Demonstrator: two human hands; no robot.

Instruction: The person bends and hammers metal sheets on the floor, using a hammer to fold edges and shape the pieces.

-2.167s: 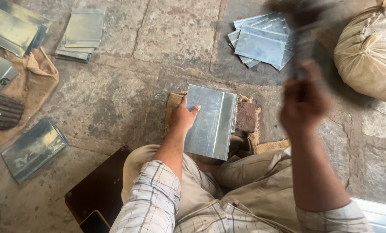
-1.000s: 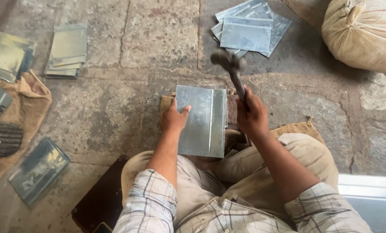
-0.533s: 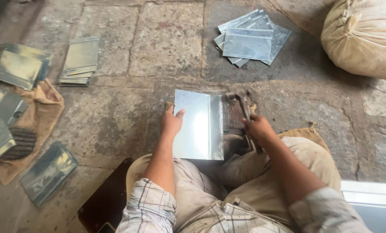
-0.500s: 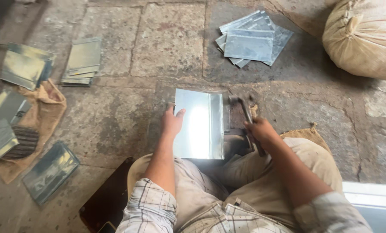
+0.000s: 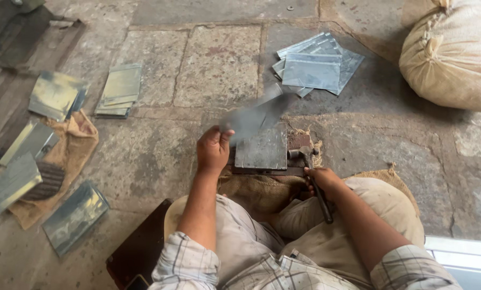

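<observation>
- Stone slabs (image 5: 219, 70) make up the floor you sit on, cracked and grey, with only the one head view to go by.
- Your left hand (image 5: 213, 149) is curled into a pinch on the near corner of a metal sheet (image 5: 254, 115), thumb over the edge; the sheet is lifted and so blurred that its exact tilt is hard to tell, though it seems to slant up and away from you.
- Beneath that sheet a flat dark block (image 5: 262, 150) lies on a piece of burlap (image 5: 251, 188) just in front of your knees.
- Your right hand (image 5: 322, 180) is wrapped tight round the handle of a hammer (image 5: 310, 177), whose head rests at the right edge of the block.
- A fanned stack of cut sheets (image 5: 313, 67) lies on the floor well beyond the block, and a full sack (image 5: 455, 56) sits at the far right.
- To your left, a neat pile of folded sheets (image 5: 119, 88) lies on the stone, with more sheets (image 5: 15, 161) scattered over a sackcloth (image 5: 76, 142) nearer the edge.
</observation>
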